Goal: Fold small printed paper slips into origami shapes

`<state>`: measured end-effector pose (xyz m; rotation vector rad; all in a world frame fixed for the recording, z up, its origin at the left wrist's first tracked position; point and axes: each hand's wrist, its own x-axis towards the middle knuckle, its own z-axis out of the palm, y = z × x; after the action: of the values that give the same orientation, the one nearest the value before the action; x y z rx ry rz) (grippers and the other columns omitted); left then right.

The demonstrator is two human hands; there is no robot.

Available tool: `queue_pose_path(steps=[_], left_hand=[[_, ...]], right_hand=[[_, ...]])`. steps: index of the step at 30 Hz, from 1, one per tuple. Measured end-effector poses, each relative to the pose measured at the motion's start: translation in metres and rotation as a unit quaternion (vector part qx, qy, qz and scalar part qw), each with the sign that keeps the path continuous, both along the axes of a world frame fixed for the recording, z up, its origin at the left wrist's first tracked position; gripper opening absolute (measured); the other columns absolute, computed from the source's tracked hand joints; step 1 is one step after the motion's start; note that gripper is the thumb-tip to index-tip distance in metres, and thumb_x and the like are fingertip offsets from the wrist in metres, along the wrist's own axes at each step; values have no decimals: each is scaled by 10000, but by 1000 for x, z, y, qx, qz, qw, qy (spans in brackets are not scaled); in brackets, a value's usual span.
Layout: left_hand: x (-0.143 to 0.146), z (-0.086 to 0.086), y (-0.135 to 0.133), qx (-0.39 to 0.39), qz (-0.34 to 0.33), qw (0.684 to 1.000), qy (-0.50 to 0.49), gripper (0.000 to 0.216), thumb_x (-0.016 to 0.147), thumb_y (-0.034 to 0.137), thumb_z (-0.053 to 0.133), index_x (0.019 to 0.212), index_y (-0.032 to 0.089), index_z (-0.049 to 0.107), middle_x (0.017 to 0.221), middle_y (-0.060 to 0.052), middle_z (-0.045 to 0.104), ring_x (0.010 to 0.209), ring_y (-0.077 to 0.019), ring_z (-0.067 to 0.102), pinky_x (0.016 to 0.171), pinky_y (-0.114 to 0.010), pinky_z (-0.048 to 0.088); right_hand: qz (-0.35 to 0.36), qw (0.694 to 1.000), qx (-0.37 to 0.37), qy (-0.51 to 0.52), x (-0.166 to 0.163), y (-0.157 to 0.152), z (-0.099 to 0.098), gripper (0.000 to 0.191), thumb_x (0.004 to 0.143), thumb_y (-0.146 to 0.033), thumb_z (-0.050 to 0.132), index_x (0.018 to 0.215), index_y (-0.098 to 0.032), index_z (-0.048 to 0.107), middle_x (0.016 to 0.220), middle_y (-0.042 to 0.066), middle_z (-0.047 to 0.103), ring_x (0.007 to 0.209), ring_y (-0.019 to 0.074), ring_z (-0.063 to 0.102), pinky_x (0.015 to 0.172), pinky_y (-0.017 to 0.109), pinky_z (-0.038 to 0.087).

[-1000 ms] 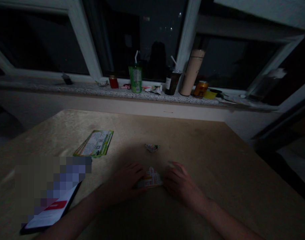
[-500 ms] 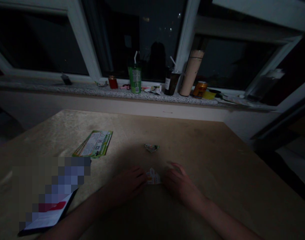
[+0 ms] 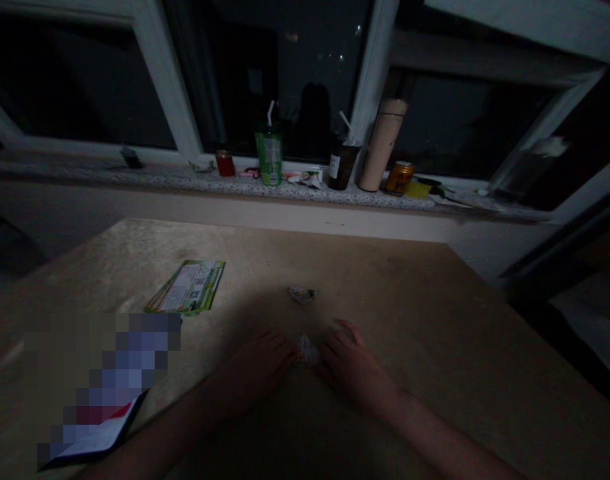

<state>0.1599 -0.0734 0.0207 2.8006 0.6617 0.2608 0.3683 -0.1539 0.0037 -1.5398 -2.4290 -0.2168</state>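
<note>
In dim light, my left hand [image 3: 257,367] and my right hand [image 3: 352,367] rest on the brown table [image 3: 435,333], close together. Between their fingertips sits a small folded piece of printed paper [image 3: 307,351], pinched from both sides. Only a small part of it shows between the fingers. A second small folded paper piece [image 3: 302,294] lies on the table just beyond the hands, untouched.
A green printed leaflet [image 3: 189,287] lies at the left of the table, a phone [image 3: 97,433] nearer at the lower left. On the stone windowsill [image 3: 135,177] stand a green cup with straw [image 3: 269,157], a dark cup [image 3: 341,167], a tall flask [image 3: 382,147] and cans.
My hands have drawn closer together over the folded paper, so less of it shows now than a second ago. The other things have not moved.
</note>
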Motion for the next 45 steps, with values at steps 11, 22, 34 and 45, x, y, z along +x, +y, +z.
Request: queue_pose_path(steps=[11, 22, 34, 45], left_hand=[[11, 0, -4, 20, 9, 1000, 13, 296, 1005, 246, 318, 985, 175, 605, 916, -56, 642, 847, -227, 589, 829, -379, 412], [13, -7, -1, 44, 13, 998, 36, 250, 983, 141, 351, 973, 161, 599, 910, -58, 641, 849, -225, 598, 831, -365, 415], [19, -15, 0, 64, 45, 996, 38, 249, 980, 122, 344, 1054, 176, 575, 1035, -66, 598, 887, -223, 576, 792, -355, 435], [23, -7, -4, 105, 79, 990, 58, 282, 985, 148, 335, 1041, 158, 611, 998, -85, 628, 930, -272, 559, 848, -459, 400]], right_hand=[[-16, 1000, -11, 24, -2, 9, -8, 59, 887, -216, 566, 849, -181, 593, 844, 38, 591, 904, 214, 526, 960, 430, 355], [-50, 999, -9, -7, -7, 7, -5, 96, 900, -259, 548, 878, -171, 577, 861, 53, 598, 893, 223, 543, 934, 419, 351], [-33, 995, -28, -90, -8, 9, -4, 117, 893, -166, 508, 972, -177, 593, 897, 64, 601, 918, 238, 535, 945, 459, 345], [-18, 997, -39, -71, -7, 9, -2, 115, 873, -106, 503, 923, -161, 591, 899, 73, 604, 902, 227, 535, 944, 448, 333]])
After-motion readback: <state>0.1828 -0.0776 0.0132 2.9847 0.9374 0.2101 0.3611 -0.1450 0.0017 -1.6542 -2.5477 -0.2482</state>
